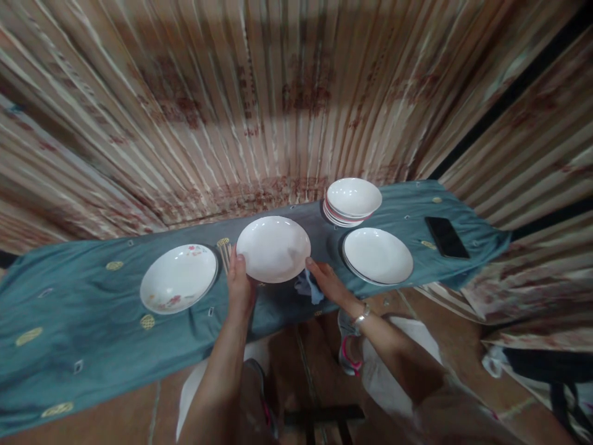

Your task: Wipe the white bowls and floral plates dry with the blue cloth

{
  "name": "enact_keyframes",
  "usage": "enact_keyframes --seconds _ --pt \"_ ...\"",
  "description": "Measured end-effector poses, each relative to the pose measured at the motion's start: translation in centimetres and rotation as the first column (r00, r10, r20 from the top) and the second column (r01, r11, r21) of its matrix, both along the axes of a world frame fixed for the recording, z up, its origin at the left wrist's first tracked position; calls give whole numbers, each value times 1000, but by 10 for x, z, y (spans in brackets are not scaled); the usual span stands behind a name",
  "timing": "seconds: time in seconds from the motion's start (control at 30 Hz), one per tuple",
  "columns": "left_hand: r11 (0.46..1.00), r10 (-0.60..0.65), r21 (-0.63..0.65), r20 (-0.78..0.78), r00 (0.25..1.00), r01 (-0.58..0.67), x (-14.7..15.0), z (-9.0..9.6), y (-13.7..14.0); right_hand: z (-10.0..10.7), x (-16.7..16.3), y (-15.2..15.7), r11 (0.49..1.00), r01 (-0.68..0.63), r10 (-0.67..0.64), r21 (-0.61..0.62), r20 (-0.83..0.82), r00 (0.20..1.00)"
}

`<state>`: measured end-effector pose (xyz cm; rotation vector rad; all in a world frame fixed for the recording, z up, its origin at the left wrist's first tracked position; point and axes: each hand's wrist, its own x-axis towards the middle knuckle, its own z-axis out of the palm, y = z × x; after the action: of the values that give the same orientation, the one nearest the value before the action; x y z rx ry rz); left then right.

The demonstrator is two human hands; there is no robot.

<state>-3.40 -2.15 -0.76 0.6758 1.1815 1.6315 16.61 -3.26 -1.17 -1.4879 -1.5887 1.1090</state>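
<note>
A plain white plate (273, 248) is held by its rim above the middle of the table, tilted a little. My left hand (240, 285) grips its left side, thumb on the rim and fingers mostly hidden beneath. On the opposite side, my right hand (327, 280) closes on the rim, a bracelet at the wrist. A blue-grey cloth (308, 287) shows just below the right fingers; whether they also hold it, I cannot tell. Left of my hands lies a white plate with small flowers (179, 279). To the right sits a short stack of white plates (378, 256).
Behind the plate stack stands a stack of white bowls (354, 198). A black phone (446, 237) lies near the right end of the table with its teal patterned cloth (106, 334). Pleated curtains (278, 111) hang behind. A dark stool (324, 415) is below.
</note>
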Motion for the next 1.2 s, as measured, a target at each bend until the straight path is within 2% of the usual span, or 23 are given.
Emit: enact_keyframes --seconds 0.1,0.23,0.37,0.47,0.57,0.67,0.73,0.87,0.93,1.03,1.2 --pt "999 -34 -29 40 999 35 13 5 -3 3 5 -6 997 71 -71 -28 -26 997" --pt "986 -166 9 103 981 166 31 13 -6 12 21 -8 988 154 -155 -33 -33 987" --pt "960 -280 19 112 953 279 40 17 -6 31 38 0 985 169 -169 -39 11 986" --pt "949 -315 10 86 945 315 44 13 -5 46 56 5 985 170 -168 -26 54 984" --pt "948 -318 -13 5 948 318 53 5 -5 57 80 0 982 187 -184 -43 60 981" --pt "937 -348 -7 -82 934 349 71 -5 -9 63 110 -15 969 216 -212 -121 45 976" --pt "913 -404 -1 -134 905 408 86 -10 -12 67 132 -26 947 264 -257 -181 60 964" --pt "878 -444 47 -287 849 476 117 -17 -18 74 175 -44 915 292 -268 -277 123 956" --pt "856 -468 59 -336 818 514 130 -19 -19 76 193 -48 910 307 -281 -279 130 951" --pt "827 -495 58 -397 773 559 146 -21 -19 73 213 -50 902 294 -270 -317 119 956" --pt "807 -500 -31 -567 655 590 160 -26 -16 54 234 -47 903 276 -256 -330 106 961"
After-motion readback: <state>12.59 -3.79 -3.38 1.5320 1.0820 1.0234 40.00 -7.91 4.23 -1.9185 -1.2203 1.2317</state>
